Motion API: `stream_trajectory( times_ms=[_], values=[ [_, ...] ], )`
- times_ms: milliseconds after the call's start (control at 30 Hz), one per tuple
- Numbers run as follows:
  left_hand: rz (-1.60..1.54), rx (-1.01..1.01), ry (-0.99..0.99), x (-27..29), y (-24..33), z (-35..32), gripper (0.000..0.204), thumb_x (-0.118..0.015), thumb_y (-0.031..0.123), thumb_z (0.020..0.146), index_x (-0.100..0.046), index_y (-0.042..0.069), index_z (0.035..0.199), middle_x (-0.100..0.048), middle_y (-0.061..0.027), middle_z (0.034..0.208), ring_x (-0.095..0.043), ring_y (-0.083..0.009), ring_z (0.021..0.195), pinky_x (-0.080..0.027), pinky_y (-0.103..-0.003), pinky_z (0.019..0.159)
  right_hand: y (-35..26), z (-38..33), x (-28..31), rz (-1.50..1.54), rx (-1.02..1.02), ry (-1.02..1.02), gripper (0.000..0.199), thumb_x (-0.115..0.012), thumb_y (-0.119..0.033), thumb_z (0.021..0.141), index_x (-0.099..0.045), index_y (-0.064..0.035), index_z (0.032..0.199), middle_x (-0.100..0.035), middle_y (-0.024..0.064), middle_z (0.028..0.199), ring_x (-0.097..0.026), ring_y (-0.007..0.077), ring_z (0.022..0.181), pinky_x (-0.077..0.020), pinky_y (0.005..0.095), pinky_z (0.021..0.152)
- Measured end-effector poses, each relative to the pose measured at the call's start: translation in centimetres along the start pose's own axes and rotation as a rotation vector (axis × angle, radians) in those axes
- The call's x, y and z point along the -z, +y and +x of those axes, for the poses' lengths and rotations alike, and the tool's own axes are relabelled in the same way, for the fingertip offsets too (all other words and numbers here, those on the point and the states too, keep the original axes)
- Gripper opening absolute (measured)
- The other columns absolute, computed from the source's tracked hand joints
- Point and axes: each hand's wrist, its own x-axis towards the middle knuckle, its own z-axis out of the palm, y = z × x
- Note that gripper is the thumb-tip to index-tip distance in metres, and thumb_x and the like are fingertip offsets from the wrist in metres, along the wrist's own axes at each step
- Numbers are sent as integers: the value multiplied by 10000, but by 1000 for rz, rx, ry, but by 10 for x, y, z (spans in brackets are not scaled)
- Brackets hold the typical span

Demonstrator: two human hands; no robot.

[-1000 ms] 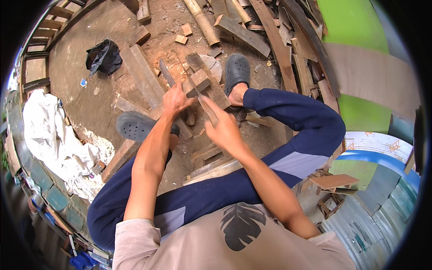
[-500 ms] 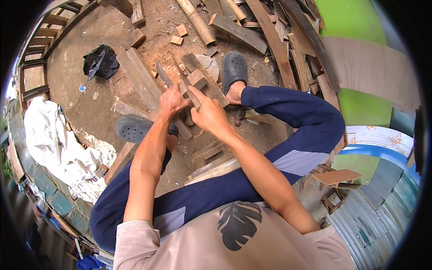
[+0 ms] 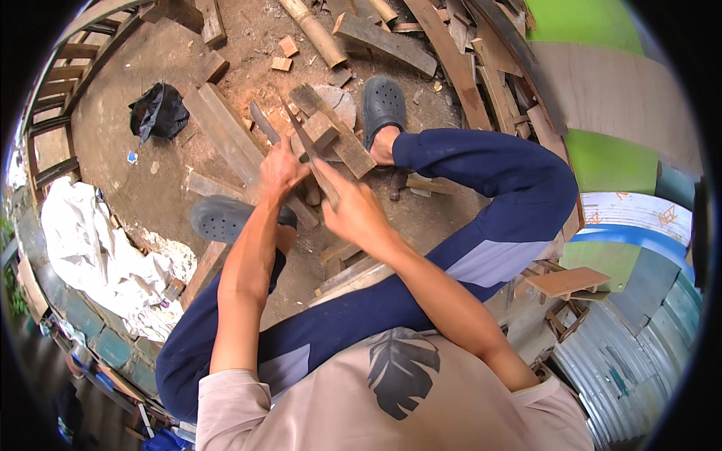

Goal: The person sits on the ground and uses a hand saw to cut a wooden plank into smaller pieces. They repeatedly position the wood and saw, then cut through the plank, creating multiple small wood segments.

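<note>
Head view: right hand (image 3: 357, 216) now sits further back than half a second ago, when it was pushed forward. Grip unchanged: fingers wrapped around a long narrow brown-grey tool (image 3: 302, 137) pointing up and away past a short squared brown wooden block (image 3: 322, 129). Left hand (image 3: 283, 171) is in about the same spot, clamped on a dark curved metal blade (image 3: 263, 122) that sticks out beyond the knuckles; fingertips partly hidden, can't tell the exact hold. Blade is just left of the tool; can't tell if they touch. Block still lies across a grey-brown wooden plank (image 3: 353, 154), between the dark grey perforated clogs (image 3: 385, 105). My read: back-and-forth strokes with the tool, left side held steady, work ongoing. Whole scene has slid left a bit, crumpled black plastic bag (image 3: 159, 111) included, so probably head motion, not handling.
</note>
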Motion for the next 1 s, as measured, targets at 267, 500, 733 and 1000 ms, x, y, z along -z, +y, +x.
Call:
stream_trajectory(
  times_ms=[267,500,733,1000],
  values=[
    [27,-18,11,5,1,0,745,-860,443,717,-567,-11,1230,-707,-278,1107,-706,-460,1016,-571,-547,854,3,-20,9,-6,6,-7,739,-674,-82,847,-473,-120,1557,-729,294,897,-702,506,875,-570,559,822],
    [52,11,-41,9,6,0,769,-801,469,759,-558,-2,1317,-721,-295,1087,-712,-475,1010,-562,-554,876,25,-70,5,121,239,140,751,-672,-91,847,-461,-118,1568,-730,286,935,-713,482,825,-592,518,769],
    [-61,1,-22,6,12,6,762,-796,454,759,-553,-11,1311,-705,-299,1136,-699,-488,1033,-562,-558,883,21,38,-22,-104,137,112,705,-648,-77,870,-490,-156,1552,-721,278,840,-704,494,822,-579,520,776],
    [11,11,-37,18,9,-2,813,-846,474,727,-556,4,1325,-698,-274,1160,-716,-437,1043,-577,-515,893,30,-107,9,76,331,182,801,-644,-66,838,-431,-203,1598,-717,311,883,-713,481,869,-590,526,805]
  ],
)
